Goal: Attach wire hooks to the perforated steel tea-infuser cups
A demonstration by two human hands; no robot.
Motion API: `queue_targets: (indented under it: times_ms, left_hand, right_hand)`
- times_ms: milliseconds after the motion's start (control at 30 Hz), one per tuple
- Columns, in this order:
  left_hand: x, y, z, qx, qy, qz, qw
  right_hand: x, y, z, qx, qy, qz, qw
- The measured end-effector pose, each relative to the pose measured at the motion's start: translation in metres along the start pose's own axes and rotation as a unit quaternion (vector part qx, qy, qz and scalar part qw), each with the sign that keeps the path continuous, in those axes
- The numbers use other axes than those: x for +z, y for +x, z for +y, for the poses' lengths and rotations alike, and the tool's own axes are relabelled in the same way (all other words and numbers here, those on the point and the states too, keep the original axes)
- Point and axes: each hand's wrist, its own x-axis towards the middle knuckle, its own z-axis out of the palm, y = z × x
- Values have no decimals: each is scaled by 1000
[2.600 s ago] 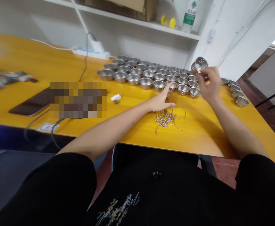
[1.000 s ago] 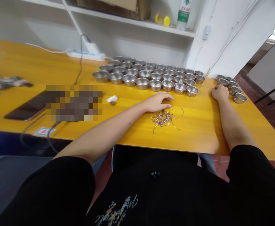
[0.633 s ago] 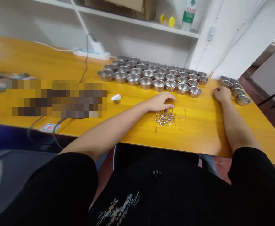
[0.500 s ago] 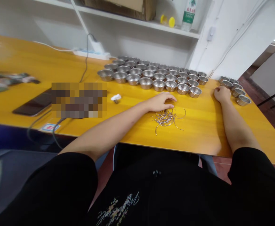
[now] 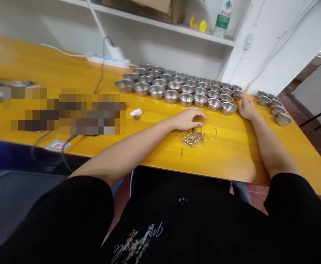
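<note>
My left hand (image 5: 190, 118) rests at the back edge of a tangled pile of thin curved metal wires (image 5: 192, 138). Its fingers are curved, with a gap between them and the thumb, and I see nothing held in it. Reaching forward, my right hand (image 5: 247, 107) has its index finger stretched to the side of a small perforated metal cup (image 5: 236, 95) at the right end of the larger group. Thumb and index finger are apart; whether the fingertip touches the cup I cannot tell. Several rows of similar metal cups (image 5: 171, 96) stand at the back of the table.
A smaller group of cups (image 5: 283, 119) stands right of my right hand. Further left lie a crumpled white scrap (image 5: 136, 112), a power strip (image 5: 109, 61) with cables, and blurred-out items. A shelf (image 5: 160, 24) behind carries a water bottle (image 5: 223, 20) and cardboard box.
My right hand has moved left, from the smaller group of cups to the right end of the larger group, its index finger now extended. My left hand has stayed by the wires.
</note>
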Motion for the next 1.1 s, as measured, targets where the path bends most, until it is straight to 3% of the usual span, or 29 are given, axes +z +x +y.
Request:
queue_targets:
  times_ms: [400,667,967,1100]
  left_hand:
    - [-1,-2,5,-7,2,-9,1000]
    - [-2,-1,8,-10,11,-14,1000]
    - [-1,-1,5,-15,6,-11,1000]
    - [-1,-2,5,-17,2,-10,1000]
  right_hand:
    - [9,9,8,-3,-17,41,999]
    - [8,10,12,77,36,90,992]
    - [10,24,41,166,165,199,952]
    - [16,32,48,161,193,229,940]
